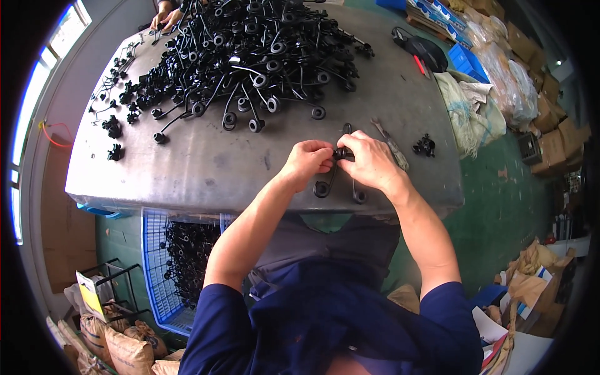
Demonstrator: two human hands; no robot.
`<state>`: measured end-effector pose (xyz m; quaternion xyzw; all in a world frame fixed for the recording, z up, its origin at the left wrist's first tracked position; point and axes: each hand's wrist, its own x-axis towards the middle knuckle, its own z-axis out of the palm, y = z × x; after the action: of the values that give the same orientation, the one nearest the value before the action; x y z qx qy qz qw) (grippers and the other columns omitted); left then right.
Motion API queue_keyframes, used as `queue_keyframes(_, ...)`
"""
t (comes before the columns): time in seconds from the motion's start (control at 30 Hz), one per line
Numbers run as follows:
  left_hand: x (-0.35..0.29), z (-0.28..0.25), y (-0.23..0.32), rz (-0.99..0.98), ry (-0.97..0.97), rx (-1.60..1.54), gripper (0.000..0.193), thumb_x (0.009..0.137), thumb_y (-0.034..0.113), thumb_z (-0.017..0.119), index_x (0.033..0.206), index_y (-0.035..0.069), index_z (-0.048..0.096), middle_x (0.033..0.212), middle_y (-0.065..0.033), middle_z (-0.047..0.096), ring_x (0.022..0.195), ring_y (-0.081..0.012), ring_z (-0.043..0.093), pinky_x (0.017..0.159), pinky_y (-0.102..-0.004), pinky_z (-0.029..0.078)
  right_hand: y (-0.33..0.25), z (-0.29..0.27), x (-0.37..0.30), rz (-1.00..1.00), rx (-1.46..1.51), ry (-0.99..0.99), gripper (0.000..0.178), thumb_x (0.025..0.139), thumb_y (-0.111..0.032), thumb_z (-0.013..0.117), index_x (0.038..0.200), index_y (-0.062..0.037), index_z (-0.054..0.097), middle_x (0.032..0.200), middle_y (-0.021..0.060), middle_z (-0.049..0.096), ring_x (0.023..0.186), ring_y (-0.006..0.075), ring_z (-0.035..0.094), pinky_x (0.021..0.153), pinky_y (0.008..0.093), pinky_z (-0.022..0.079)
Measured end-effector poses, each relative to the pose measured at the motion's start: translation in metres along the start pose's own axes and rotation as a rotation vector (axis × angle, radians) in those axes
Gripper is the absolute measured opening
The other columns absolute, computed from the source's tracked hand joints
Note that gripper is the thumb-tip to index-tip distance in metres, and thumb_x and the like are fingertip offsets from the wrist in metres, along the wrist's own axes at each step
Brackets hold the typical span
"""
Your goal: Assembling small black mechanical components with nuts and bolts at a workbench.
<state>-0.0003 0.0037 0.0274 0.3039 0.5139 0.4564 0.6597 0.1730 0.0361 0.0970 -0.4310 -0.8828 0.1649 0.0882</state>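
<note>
Near the front edge of the metal table [206,169], my left hand [306,164] and my right hand [370,160] meet over black link rods with ring-shaped ends. Both hands have their fingers closed on a small black fitting [340,154] between them, partly covered by the fingertips. Below the fingers, one ring end [322,189] lies by my left hand and another ring end [360,197] lies under my right. A large heap of similar black link rods [250,56] rises beyond my hands. To the right are a worn hand tool [390,140] and a small cluster of black parts [424,145].
At the far left, another person's hands [165,17] work beside the heap. A blue crate [153,275] of black parts stands on the floor at left. A black pouch [425,51] and a white woven sack [467,112] are at right; cartons [553,150] stand beyond.
</note>
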Motion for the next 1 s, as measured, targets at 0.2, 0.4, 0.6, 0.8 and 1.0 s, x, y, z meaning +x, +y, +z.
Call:
queue_keyframes(0.2,0.006,0.009,-0.003,0.000,-0.054,-0.021,0.034,0.094,0.018,0.062,0.120,-0.003,0.060,0.108,-0.0114,0.064,0.091,-0.0162,0.063,0.077,-0.0284,0.055,0.006,0.002,0.001,0.019,0.090,-0.028,0.035,0.076,-0.019,0.074,0.108,-0.0087,0.063,0.105,0.0139,0.063,0.096,0.0346,0.064,0.083,0.0442,0.051)
queue_keyframes(0.4,0.010,0.018,-0.006,-0.001,-0.116,-0.113,0.053,0.096,0.020,0.061,0.137,-0.007,0.041,0.117,-0.0173,0.061,0.093,-0.0221,0.066,0.079,-0.0323,0.057,0.035,-0.001,-0.007,0.103,0.772,0.043,0.043,0.083,-0.015,0.074,0.121,-0.0020,0.060,0.116,0.0155,0.065,0.084,0.0150,0.064,0.078,0.0289,0.053)
queue_keyframes(0.6,0.003,0.027,0.006,0.021,-0.070,-0.057,0.058,0.096,0.018,0.062,0.139,-0.009,0.035,0.117,-0.0206,0.060,0.090,-0.0247,0.068,0.079,-0.0344,0.059,0.100,0.001,-0.034,0.330,0.484,0.416,0.020,0.088,-0.014,0.070,0.103,-0.0007,0.067,0.086,0.0099,0.071,0.078,0.0142,0.066,0.071,0.0280,0.053)
queue_keyframes(0.8,0.005,0.031,-0.002,0.086,-0.076,0.053,0.056,0.094,0.016,0.064,0.138,-0.008,0.038,0.115,-0.0203,0.061,0.090,-0.0248,0.068,0.079,-0.0342,0.058,0.074,0.031,-0.047,0.203,0.077,0.365,0.029,0.079,-0.019,0.075,0.104,-0.0063,0.069,0.096,0.0128,0.066,0.088,0.0308,0.066,0.078,0.0395,0.053)
queue_keyframes(1.0,0.002,0.026,-0.006,0.085,-0.108,-0.036,0.058,0.094,0.015,0.065,0.139,-0.007,0.037,0.114,-0.0190,0.062,0.087,-0.0231,0.068,0.076,-0.0321,0.058,0.072,0.029,-0.040,0.196,0.121,0.396,0.017,0.081,-0.011,0.073,0.094,-0.0038,0.065,0.088,0.0092,0.067,0.075,0.0245,0.066,0.068,0.0361,0.055)
